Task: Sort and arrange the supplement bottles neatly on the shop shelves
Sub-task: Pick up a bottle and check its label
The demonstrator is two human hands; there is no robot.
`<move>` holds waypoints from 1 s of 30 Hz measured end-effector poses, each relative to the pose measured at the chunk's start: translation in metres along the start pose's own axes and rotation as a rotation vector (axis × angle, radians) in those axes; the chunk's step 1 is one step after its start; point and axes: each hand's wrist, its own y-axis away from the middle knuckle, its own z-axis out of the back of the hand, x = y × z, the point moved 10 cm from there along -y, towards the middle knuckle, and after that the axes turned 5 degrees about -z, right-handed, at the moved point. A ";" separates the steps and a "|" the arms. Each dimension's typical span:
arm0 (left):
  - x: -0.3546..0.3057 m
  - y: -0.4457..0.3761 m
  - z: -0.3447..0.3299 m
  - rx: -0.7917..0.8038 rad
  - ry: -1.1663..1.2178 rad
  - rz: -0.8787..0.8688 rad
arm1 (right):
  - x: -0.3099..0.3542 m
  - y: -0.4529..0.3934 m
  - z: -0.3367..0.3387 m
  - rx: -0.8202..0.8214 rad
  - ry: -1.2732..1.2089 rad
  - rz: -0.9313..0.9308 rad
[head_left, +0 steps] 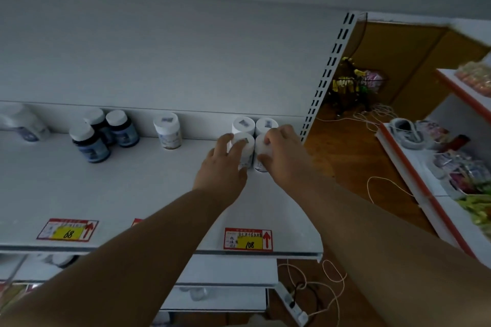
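The white shelf [132,188] was a smooth, flat painted-metal board with a plain back panel and a slotted upright post [328,74] at its right end. At the right rear of the shelf, four white cylindrical bottles stood in a tight two-by-two block, each upright and with a flat round lid. The two rear bottles [255,125] stood against the back panel and carried small grey stickers on their lids. The left hand [224,164] gripped the front-left white bottle [243,148], thumb on its left side and fingers curled over the lid. The right hand [284,152] gripped the front-right white bottle [261,151], fingers wrapped over its top and thumb low on its near side. The two front bottles stood side by side, touching or nearly so; which could not be told. A single white bottle [168,130] with a pale printed label stood apart, further left along the back panel. Left of it, three dark blue glossy bottles [103,133] with white caps stood in a loose cluster, two at the back and one nearer the front. A blurred white container [22,125] lay at the far left of the shelf. Two red-bordered paper price tags with yellow panels sat on the front edge, one marked 68 [67,229] and one marked 108 [248,239]. To the right, a wooden floor [342,156] carried loose pale cords, and a second white rack [425,194] with orange trim held packaged goods too blurred to identify.
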 end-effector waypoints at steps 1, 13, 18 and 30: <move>-0.001 0.000 0.001 0.005 -0.013 -0.004 | 0.000 0.001 0.000 -0.005 -0.007 -0.002; 0.062 0.063 0.052 -0.040 -0.045 0.011 | 0.107 0.035 0.036 -0.230 -0.042 0.137; 0.160 0.127 0.113 -0.057 -0.072 0.092 | 0.237 0.056 0.004 -0.147 -0.172 0.256; 0.370 0.337 0.265 -0.249 -0.227 0.512 | 0.566 0.120 -0.106 0.212 -0.469 0.712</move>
